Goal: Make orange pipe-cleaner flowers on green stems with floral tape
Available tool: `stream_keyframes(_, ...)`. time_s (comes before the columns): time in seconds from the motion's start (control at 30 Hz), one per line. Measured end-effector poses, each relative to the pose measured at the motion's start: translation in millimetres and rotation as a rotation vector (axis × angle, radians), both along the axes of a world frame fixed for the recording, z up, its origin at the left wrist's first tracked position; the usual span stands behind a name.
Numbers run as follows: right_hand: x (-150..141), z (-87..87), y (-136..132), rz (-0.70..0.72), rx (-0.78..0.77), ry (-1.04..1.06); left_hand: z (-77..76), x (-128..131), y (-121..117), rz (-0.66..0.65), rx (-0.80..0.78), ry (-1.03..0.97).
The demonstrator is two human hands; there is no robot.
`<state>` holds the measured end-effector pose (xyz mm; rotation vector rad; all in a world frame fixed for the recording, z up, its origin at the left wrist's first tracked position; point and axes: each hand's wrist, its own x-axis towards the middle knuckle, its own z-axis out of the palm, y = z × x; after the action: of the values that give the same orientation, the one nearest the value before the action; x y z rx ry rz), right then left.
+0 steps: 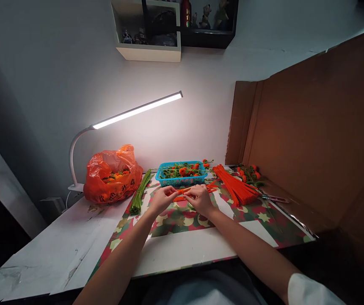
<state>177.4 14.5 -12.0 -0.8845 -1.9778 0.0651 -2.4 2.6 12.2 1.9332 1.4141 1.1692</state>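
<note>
Between my two hands, over the patterned sheet, is a small orange chenille stem (180, 192). My left hand (163, 200) pinches it from the left with thumb and fingertips. From the right, the closed fingers of my right hand (201, 200) grip it close to the left fingertips. Under and behind my hands lie loose orange chenille stems (212, 186). A teal basket (182, 182) just beyond them holds orange flower heads on green stems. To the right rests a thick bundle of orange stems (237, 188); a green stem bundle (141, 192) lies to the left.
An orange plastic bag (112, 182) with orange pieces inside sits at the left, by a lit lamp (137, 111). More orange flowers (248, 173) and scissors (275, 198) lie at the right, beside a tall cardboard panel (302, 127). Shelves (150, 53) hang above.
</note>
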Motion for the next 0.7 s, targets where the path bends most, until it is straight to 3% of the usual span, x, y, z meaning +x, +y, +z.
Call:
stream_keyframes(0.33,1.4,4.6,-3.3,0.011,0.009,0.021,6.9,1.0,-5.1,-0.003,0.078,0.066)
stream_keyframes(0.7,-0.1,3.0,-4.2,0.007,0.033,0.0,2.1,-0.1,-2.9,0.073,0.171,0.155)
